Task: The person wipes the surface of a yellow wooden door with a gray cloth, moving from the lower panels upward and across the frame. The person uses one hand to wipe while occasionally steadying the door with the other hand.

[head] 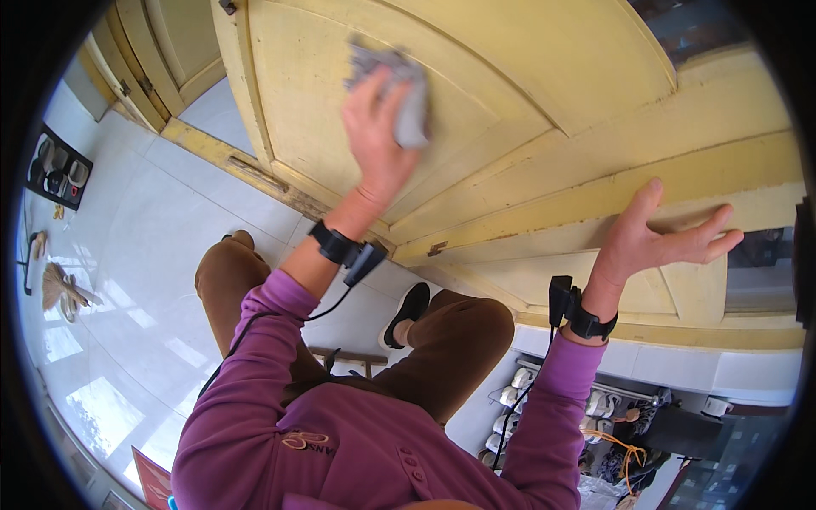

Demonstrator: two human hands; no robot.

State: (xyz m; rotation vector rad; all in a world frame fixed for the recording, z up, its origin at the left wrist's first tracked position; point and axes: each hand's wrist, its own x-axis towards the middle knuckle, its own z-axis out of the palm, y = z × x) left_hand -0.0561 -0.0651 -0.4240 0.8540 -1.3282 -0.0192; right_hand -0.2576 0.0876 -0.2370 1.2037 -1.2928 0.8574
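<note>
My left hand (pixel 379 131) is pressed around a crumpled grey cloth (pixel 411 105), which lies against the yellow painted wooden door panel (pixel 306 95). The hand and cloth are slightly blurred. On the right, my right hand (pixel 663 239) has its thumb and fingers spread and holds nothing. It is beside the long edge of the yellow woodwork (pixel 561 236); whether the palm touches it cannot be told. Both wrists wear black straps with small black devices and cables.
A metal handle (pixel 258 174) is on the door's edge. Below right, a rack holds several shoes (pixel 510 395). A straw brush (pixel 57 287) and a black tray of footwear (pixel 60 167) lie on the white tiled floor (pixel 159 255) at left. A low wooden stool (pixel 357 358) is partly visible under me.
</note>
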